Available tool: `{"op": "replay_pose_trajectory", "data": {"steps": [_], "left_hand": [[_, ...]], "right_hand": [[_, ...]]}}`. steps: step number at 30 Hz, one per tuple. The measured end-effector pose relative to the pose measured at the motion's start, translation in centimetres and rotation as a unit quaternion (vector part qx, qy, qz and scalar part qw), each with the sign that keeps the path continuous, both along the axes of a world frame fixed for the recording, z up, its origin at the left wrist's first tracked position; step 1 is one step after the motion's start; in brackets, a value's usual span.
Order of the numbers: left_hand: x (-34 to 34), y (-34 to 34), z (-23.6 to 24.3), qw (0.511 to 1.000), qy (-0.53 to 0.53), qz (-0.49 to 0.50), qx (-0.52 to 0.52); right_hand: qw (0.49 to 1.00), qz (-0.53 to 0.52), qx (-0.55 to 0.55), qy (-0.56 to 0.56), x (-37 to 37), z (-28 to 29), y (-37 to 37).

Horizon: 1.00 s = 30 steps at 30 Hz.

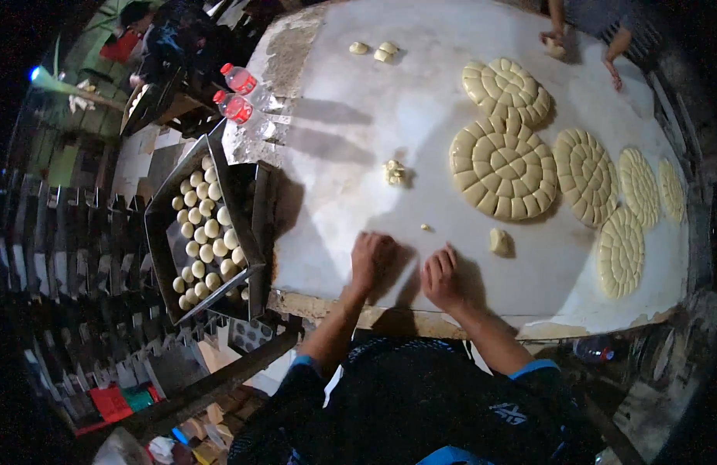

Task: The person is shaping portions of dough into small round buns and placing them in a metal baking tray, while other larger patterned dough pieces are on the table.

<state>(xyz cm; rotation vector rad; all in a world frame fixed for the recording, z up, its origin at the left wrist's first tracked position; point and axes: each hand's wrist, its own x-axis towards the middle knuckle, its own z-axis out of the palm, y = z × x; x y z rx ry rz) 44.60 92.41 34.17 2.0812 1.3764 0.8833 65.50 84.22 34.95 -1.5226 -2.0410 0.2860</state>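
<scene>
Near the front edge of the white worktable (420,194), my left hand (372,260) rests curled and closed, palm down. A short way to its right, my right hand (442,277) is also bent closed on the surface, its fingers folded down. Whatever lies under either palm is hidden. Just beyond them is a tiny scrap of dough (426,227). Farther off sits a crumbly pale lump (394,172). To the right of my right hand lies a small dough piece (499,241). Behind it spreads a large round of dough (504,167) cut into many segments.
At the left edge, a dark metal tray (250,283) holds several dough balls (212,228). Two bottles with red caps (236,107) stand behind it. More cut rounds (586,177) cover the right side. Across the table, another person's hand (554,43) touches dough. Small dough pieces (385,53) lie far back.
</scene>
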Motion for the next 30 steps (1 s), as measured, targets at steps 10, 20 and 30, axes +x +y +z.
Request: {"op": "replay_pose_trajectory", "data": {"steps": [10, 20, 30], "left_hand": [[-4.6, 4.8, 3.6, 0.987, 0.011, -0.031, 0.159], [-18.2, -5.8, 3.5, 0.93, 0.183, -0.318, -0.038], [-59.2, 4.4, 15.5, 0.97, 0.135, 0.195, -0.056]], "right_hand": [[0.976, -0.189, -0.021, -0.106, -0.4, 3.7, 4.1], [0.901, -0.248, -0.355, 0.036, 5.4, 2.7, -3.1], [0.954, 0.229, -0.04, 0.187, -42.0, 22.5, 15.7]]}}
